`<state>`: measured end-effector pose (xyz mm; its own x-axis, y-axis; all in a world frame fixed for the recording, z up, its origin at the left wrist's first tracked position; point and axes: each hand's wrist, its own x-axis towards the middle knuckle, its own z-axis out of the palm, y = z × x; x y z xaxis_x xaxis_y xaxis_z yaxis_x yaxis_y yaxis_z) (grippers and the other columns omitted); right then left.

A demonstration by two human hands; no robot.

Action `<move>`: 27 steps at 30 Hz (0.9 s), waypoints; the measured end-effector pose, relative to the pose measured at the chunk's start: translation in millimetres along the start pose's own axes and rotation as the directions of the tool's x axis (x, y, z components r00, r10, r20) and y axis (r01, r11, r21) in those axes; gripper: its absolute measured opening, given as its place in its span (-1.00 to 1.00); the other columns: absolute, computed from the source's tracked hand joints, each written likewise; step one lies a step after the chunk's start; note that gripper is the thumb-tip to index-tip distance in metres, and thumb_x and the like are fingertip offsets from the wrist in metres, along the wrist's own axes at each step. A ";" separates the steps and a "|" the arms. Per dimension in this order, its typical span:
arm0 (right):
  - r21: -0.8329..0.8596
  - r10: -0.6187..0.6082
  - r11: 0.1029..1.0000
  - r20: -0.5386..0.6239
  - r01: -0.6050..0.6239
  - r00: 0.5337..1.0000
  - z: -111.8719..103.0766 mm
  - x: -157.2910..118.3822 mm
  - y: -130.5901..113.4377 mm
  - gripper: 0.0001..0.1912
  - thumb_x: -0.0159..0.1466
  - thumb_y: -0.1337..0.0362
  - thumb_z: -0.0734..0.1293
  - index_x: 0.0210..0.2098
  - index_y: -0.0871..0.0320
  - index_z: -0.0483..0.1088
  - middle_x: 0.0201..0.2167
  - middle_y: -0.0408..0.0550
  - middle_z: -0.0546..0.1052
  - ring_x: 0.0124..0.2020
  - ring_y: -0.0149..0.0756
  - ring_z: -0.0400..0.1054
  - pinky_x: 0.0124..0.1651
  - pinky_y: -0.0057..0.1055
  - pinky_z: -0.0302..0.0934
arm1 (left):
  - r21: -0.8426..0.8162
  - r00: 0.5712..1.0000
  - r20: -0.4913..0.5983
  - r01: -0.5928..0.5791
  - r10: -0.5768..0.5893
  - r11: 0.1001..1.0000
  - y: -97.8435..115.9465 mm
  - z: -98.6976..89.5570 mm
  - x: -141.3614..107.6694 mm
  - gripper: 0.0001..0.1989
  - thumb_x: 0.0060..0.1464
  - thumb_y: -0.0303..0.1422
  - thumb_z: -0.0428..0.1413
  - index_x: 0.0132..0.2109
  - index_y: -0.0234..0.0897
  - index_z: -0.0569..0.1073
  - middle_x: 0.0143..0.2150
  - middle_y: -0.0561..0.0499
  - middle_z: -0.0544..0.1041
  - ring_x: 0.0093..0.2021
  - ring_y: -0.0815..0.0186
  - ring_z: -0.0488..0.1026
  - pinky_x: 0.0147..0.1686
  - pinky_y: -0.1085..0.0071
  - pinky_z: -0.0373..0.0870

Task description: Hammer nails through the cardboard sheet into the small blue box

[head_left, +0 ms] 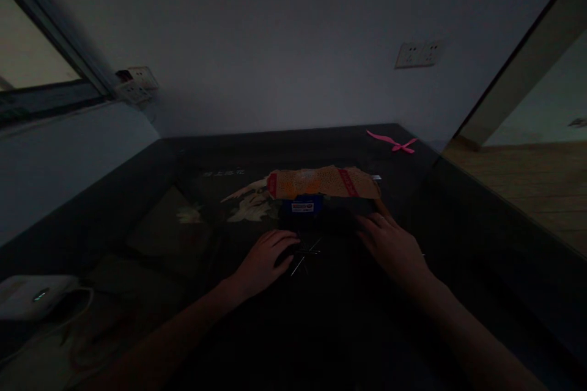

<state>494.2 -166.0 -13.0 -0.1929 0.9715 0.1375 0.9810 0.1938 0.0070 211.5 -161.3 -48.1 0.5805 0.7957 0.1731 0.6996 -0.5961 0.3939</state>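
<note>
My left hand [269, 261] rests low over the dark table, its curved fingers and thumb apart. Just to its right lie several thin, shiny, needle-like sticks [304, 254], crossing one another. Beyond the hands is a long tan, speckled strip with red bands [325, 182]. A small blue box with a white label [302, 205] shows below the strip's front edge. My right hand [392, 244] lies near the strip's right end, fingers stretched forward. One fingertip reaches that end; dim light hides whether it touches. I see nothing held in either hand.
The dark glossy table [220, 149] meets a pale wall at the back. A pink ribbon [397, 144] lies at the far right corner. At the left edge sit a white device [39, 296] and a cable [85, 305]. Wall sockets [418, 54] are above the table.
</note>
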 end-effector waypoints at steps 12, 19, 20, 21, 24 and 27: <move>0.200 -0.542 0.814 -0.073 0.545 0.837 29.1 -9.5 -48.9 -0.65 0.26 0.34 0.28 0.04 0.20 0.38 0.05 0.08 0.45 0.04 -0.15 0.32 0.09 -0.16 0.21 | 0.046 0.994 0.067 -0.087 0.084 0.995 -8.4 10.8 -2.0 -0.59 0.18 -0.32 -0.04 0.18 -0.13 0.25 0.26 -0.01 0.24 0.26 0.28 0.15 0.27 0.15 0.03; 0.175 -0.525 0.829 -0.081 0.531 0.847 28.8 -7.5 -44.9 -0.65 0.25 0.37 0.28 0.03 0.21 0.39 0.03 0.11 0.47 0.02 -0.15 0.35 0.09 -0.14 0.21 | 0.049 0.999 0.008 -0.038 0.037 0.998 -11.5 12.1 -1.6 -0.62 0.17 -0.35 -0.03 0.14 -0.13 0.29 0.23 -0.01 0.28 0.23 0.26 0.18 0.25 0.16 0.08; 0.173 -0.525 0.829 -0.087 0.532 0.847 28.8 -7.7 -45.1 -0.65 0.25 0.37 0.28 0.03 0.21 0.39 0.02 0.11 0.47 0.01 -0.15 0.35 0.08 -0.14 0.22 | 0.045 0.999 -0.001 -0.042 0.042 0.998 -11.2 11.8 -1.6 -0.62 0.16 -0.36 -0.02 0.13 -0.14 0.30 0.22 -0.01 0.29 0.23 0.25 0.19 0.24 0.15 0.10; 0.171 -0.526 0.828 -0.097 0.535 0.845 29.1 -7.8 -45.3 -0.65 0.25 0.37 0.28 0.03 0.21 0.39 0.02 0.11 0.47 0.01 -0.15 0.35 0.08 -0.14 0.23 | 0.039 0.999 -0.013 -0.051 0.051 0.998 -10.5 11.5 -1.7 -0.63 0.16 -0.37 -0.02 0.13 -0.14 0.30 0.22 -0.02 0.30 0.22 0.24 0.20 0.23 0.14 0.12; 0.166 -0.546 0.810 -0.134 0.562 0.827 31.8 -8.4 -46.0 -0.66 0.25 0.37 0.28 0.02 0.21 0.39 0.00 0.09 0.48 -0.02 -0.15 0.37 0.05 -0.15 0.25 | 0.011 0.994 -0.045 -0.102 0.102 0.995 -8.0 10.4 -1.8 -0.63 0.16 -0.40 -0.01 0.12 -0.15 0.30 0.18 -0.04 0.33 0.20 0.22 0.21 0.18 0.13 0.18; 0.170 -0.557 0.799 -0.151 0.577 0.816 35.6 -9.3 -46.6 -0.67 0.25 0.36 0.28 0.02 0.20 0.39 -0.01 0.08 0.49 -0.03 -0.15 0.37 0.04 -0.15 0.26 | -0.003 0.984 -0.042 -0.171 0.171 0.985 -6.2 10.0 -1.8 -0.64 0.16 -0.42 -0.02 0.11 -0.17 0.31 0.15 -0.05 0.35 0.17 0.24 0.24 0.17 0.15 0.20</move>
<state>449.6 -179.2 -49.9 -0.7013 0.6646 0.2578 0.6692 0.7384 -0.0830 210.2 -160.0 -59.9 0.6736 0.6857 0.2758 0.5883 -0.7234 0.3614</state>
